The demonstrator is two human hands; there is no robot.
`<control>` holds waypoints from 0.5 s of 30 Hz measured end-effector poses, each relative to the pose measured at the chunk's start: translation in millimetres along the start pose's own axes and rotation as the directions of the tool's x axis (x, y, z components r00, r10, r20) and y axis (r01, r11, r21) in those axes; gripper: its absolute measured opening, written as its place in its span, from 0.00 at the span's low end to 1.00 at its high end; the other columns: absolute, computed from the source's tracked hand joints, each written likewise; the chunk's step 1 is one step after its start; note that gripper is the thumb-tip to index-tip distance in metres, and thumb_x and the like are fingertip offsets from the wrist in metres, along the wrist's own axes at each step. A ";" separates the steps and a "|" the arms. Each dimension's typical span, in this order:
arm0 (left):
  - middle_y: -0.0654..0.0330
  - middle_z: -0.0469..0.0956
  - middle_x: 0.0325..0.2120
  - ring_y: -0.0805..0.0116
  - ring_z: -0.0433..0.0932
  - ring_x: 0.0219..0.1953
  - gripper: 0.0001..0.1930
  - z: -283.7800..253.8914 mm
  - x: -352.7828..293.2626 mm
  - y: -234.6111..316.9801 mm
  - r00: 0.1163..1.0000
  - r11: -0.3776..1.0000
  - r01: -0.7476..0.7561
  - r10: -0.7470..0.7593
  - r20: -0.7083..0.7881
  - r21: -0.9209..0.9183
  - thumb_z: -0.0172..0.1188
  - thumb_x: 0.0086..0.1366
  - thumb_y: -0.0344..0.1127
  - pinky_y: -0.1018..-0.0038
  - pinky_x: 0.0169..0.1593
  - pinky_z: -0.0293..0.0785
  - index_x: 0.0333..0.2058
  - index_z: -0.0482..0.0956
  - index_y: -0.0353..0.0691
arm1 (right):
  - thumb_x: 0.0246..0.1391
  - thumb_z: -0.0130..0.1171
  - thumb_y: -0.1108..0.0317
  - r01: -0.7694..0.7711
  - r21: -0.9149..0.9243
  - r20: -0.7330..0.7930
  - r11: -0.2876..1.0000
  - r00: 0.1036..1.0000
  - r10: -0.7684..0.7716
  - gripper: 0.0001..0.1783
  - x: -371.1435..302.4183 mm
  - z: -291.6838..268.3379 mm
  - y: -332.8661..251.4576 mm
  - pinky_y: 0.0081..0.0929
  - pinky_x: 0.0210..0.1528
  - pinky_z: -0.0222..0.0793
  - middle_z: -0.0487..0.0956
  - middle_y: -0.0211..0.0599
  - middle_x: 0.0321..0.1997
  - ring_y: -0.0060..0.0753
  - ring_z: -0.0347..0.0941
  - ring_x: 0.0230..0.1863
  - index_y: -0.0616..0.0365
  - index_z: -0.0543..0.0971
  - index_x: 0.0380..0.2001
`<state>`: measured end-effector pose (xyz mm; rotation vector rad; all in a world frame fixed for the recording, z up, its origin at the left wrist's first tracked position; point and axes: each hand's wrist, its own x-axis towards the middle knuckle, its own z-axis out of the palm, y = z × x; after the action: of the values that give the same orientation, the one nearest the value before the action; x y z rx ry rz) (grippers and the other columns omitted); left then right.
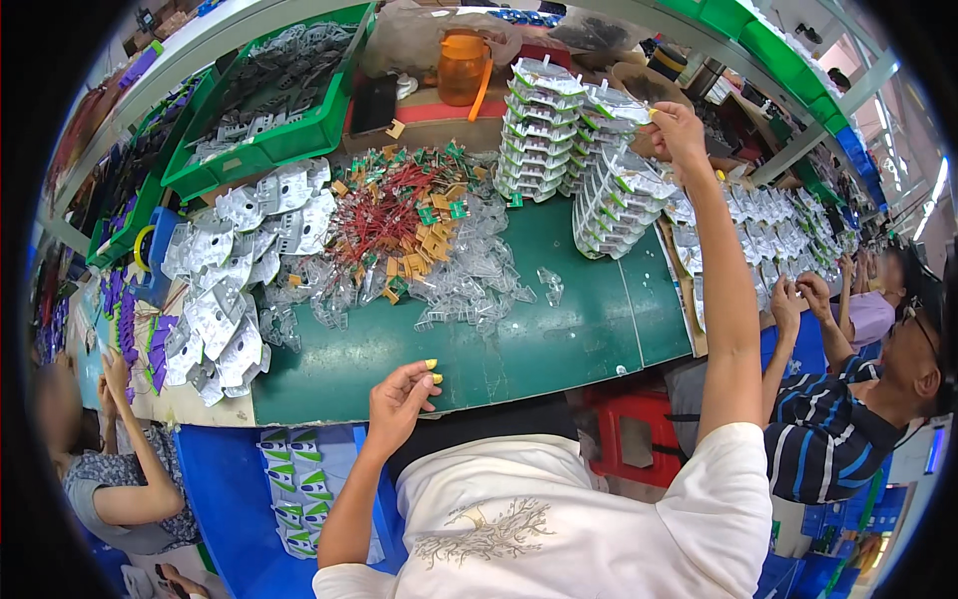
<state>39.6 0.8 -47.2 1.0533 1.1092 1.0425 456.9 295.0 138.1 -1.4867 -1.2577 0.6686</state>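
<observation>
My right hand (679,140) reaches far forward, its fingertips closed at the edge of the top white plastic shell (617,105) on a tall stack. Another stack of white shells with green edges (539,130) rises beside it on the left. Near the front edge of the green bench top (539,349), my left hand (402,402) hovers with yellow covers on its fingertips. Its fingers are loosely bent and slightly apart, with nothing visible in them. Beyond lie a heap of red wires with small green boards (384,205), tan connectors (429,250) and clear plastic pieces (484,275).
Loose white shells (225,299) pile up at the left. A green crate (264,140) of grey parts and an orange jug (462,70) stand at the back. A blue bin (225,489) holds finished-looking green-white pieces below. Co-workers sit left and right (848,409).
</observation>
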 end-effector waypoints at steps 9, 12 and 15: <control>0.58 0.81 0.38 0.72 0.81 0.37 0.13 -3.6 -2.4 1.6 0.999 1.000 -0.001 0.002 0.040 -0.027 0.56 0.70 0.31 0.78 0.33 0.79 0.50 0.76 0.31 | 0.60 0.59 0.64 0.112 -0.228 -0.142 0.967 0.979 -0.147 0.15 12.5 2.8 19.5 0.15 0.18 0.61 0.80 0.30 0.25 0.12 0.66 0.18 0.58 0.78 0.48; 0.59 0.80 0.36 0.74 0.80 0.37 0.13 -2.1 -0.2 2.4 0.999 1.000 0.006 -0.005 0.043 -0.018 0.56 0.70 0.30 0.80 0.31 0.78 0.50 0.76 0.32 | 0.60 0.59 0.68 0.350 -0.237 -0.059 0.906 0.926 -0.373 0.11 -35.7 24.5 -14.6 0.10 0.19 0.57 0.79 0.24 0.26 0.07 0.65 0.19 0.58 0.79 0.45; 0.59 0.81 0.38 0.75 0.81 0.36 0.13 -1.4 -2.2 2.7 1.000 1.000 0.002 -0.003 0.021 0.018 0.57 0.69 0.32 0.79 0.31 0.81 0.50 0.78 0.35 | 0.59 0.60 0.72 0.473 -0.127 0.278 0.872 0.861 -0.426 0.07 -96.9 66.8 -37.1 0.12 0.26 0.62 0.78 0.22 0.26 0.10 0.69 0.25 0.58 0.81 0.40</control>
<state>37.6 -0.7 -44.4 1.0748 1.1043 1.0186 355.7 224.7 132.8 -1.2108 -1.8317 0.4266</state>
